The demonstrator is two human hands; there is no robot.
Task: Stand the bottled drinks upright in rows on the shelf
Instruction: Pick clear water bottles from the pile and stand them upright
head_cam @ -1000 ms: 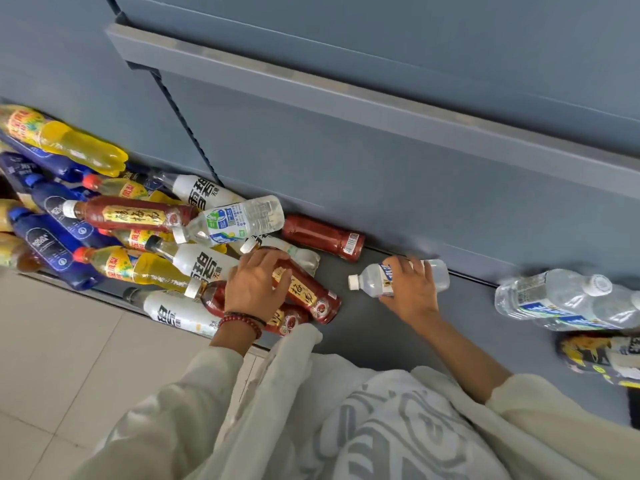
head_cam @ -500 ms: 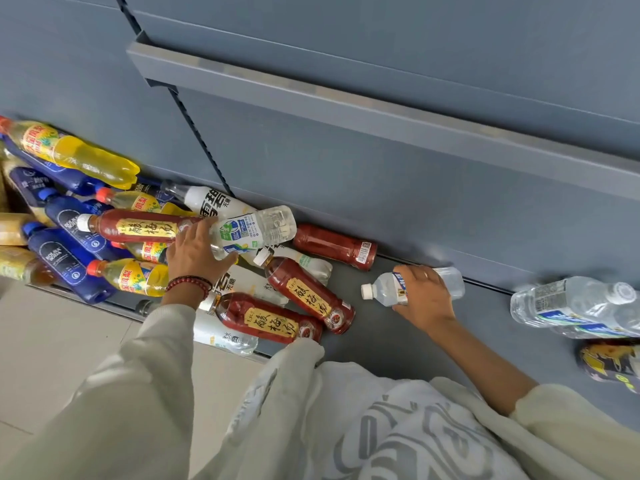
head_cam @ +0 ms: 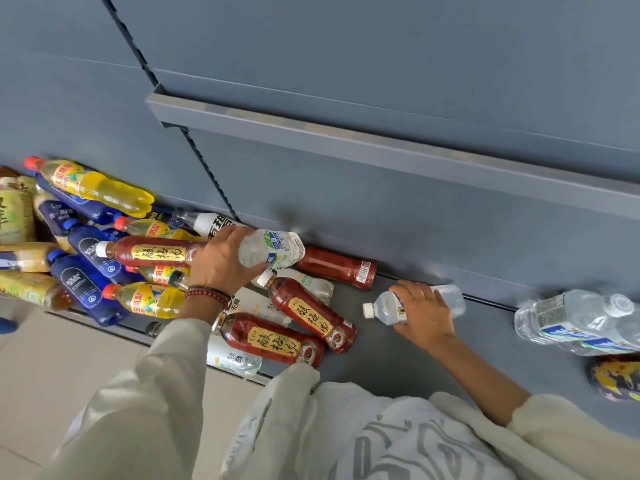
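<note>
The left hand [head_cam: 221, 263] is gripping a labelled bottle [head_cam: 277, 249] over the pile [head_cam: 86, 278]; the right hand [head_cam: 424, 315] is gripping a small bottle [head_cam: 381, 308] lying on the shelf [head_cam: 381, 362].

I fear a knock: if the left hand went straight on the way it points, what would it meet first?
Probably the back panel, past the clear bottle the left hand grips; depth unclear.

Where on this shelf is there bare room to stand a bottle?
Bare shelf lies between the small water bottle in the right hand and the clear bottles lying far right. A narrower patch sits between the red tea bottles and the right forearm. Left of those, the pile is crowded.
</note>
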